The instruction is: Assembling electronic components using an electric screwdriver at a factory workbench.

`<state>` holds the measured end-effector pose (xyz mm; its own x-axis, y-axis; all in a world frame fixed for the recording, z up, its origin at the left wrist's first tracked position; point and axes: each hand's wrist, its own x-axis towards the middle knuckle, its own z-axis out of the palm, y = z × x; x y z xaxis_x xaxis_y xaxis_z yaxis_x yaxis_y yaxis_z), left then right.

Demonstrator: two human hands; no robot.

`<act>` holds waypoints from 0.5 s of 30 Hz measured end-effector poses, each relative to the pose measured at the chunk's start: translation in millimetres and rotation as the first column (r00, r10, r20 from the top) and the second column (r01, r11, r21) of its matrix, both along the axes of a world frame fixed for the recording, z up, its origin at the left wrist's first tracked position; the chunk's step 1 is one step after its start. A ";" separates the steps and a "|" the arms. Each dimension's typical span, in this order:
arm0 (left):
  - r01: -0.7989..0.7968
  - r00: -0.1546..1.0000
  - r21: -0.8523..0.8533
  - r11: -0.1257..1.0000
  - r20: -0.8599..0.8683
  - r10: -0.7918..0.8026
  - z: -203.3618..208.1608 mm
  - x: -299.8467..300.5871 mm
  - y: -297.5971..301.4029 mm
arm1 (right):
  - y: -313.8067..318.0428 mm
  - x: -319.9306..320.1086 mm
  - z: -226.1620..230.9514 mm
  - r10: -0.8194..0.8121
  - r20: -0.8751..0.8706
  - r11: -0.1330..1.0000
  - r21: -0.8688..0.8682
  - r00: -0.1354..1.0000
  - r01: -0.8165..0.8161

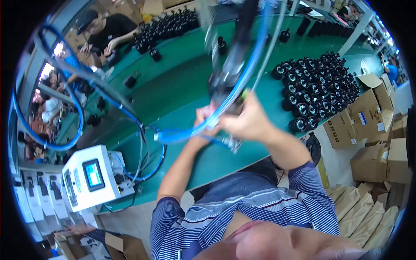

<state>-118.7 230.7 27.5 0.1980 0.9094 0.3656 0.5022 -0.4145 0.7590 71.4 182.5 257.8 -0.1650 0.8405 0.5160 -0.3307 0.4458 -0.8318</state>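
In the middle of the bench hangs a dark power tool [229, 71], smeared by motion, with a blue hose [255, 56] running along it. My right hand [249, 119] is closed around its lower end, thumb toward the left. Just beside it, my left hand [205, 119] is closed under the tool's tip, partly covered by the bundled blue hoses [177, 137]. What the left fingers hold is hidden. A small metal fitting [232, 143] dangles by my right wrist.
Many black cylindrical parts with shiny tops [312, 89] stand at the right on the green bench [182, 160]. A white control box with a screen [91, 175] sits left. Across the bench a co-worker [108, 32] handles a dark part. Cardboard boxes [362, 115] are stacked on the right.
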 end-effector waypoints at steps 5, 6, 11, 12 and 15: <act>0.046 0.472 0.391 0.919 -0.820 0.325 86.5 87.4 212.1 | 22.1 58.8 -29.7 -0.037 0.226 0.999 -0.016 0.973 0.042; 0.078 0.319 0.475 0.877 -0.845 0.429 84.3 91.9 250.3 | 27.4 70.6 -25.5 -0.001 0.222 1.000 -0.010 0.975 0.004; 0.150 0.062 0.432 0.889 -0.902 0.427 36.4 87.2 388.9 | 66.9 124.2 -23.2 0.053 0.151 0.999 -0.019 0.987 -0.051; 0.099 0.081 0.406 0.908 -0.913 0.400 25.5 85.4 394.4 | 75.1 135.5 -24.9 0.054 0.160 0.998 0.023 0.986 -0.058; 0.331 0.169 0.641 0.692 -0.762 0.625 19.6 125.2 388.1 | 96.1 165.0 -42.1 0.013 0.187 0.994 0.105 0.982 -0.033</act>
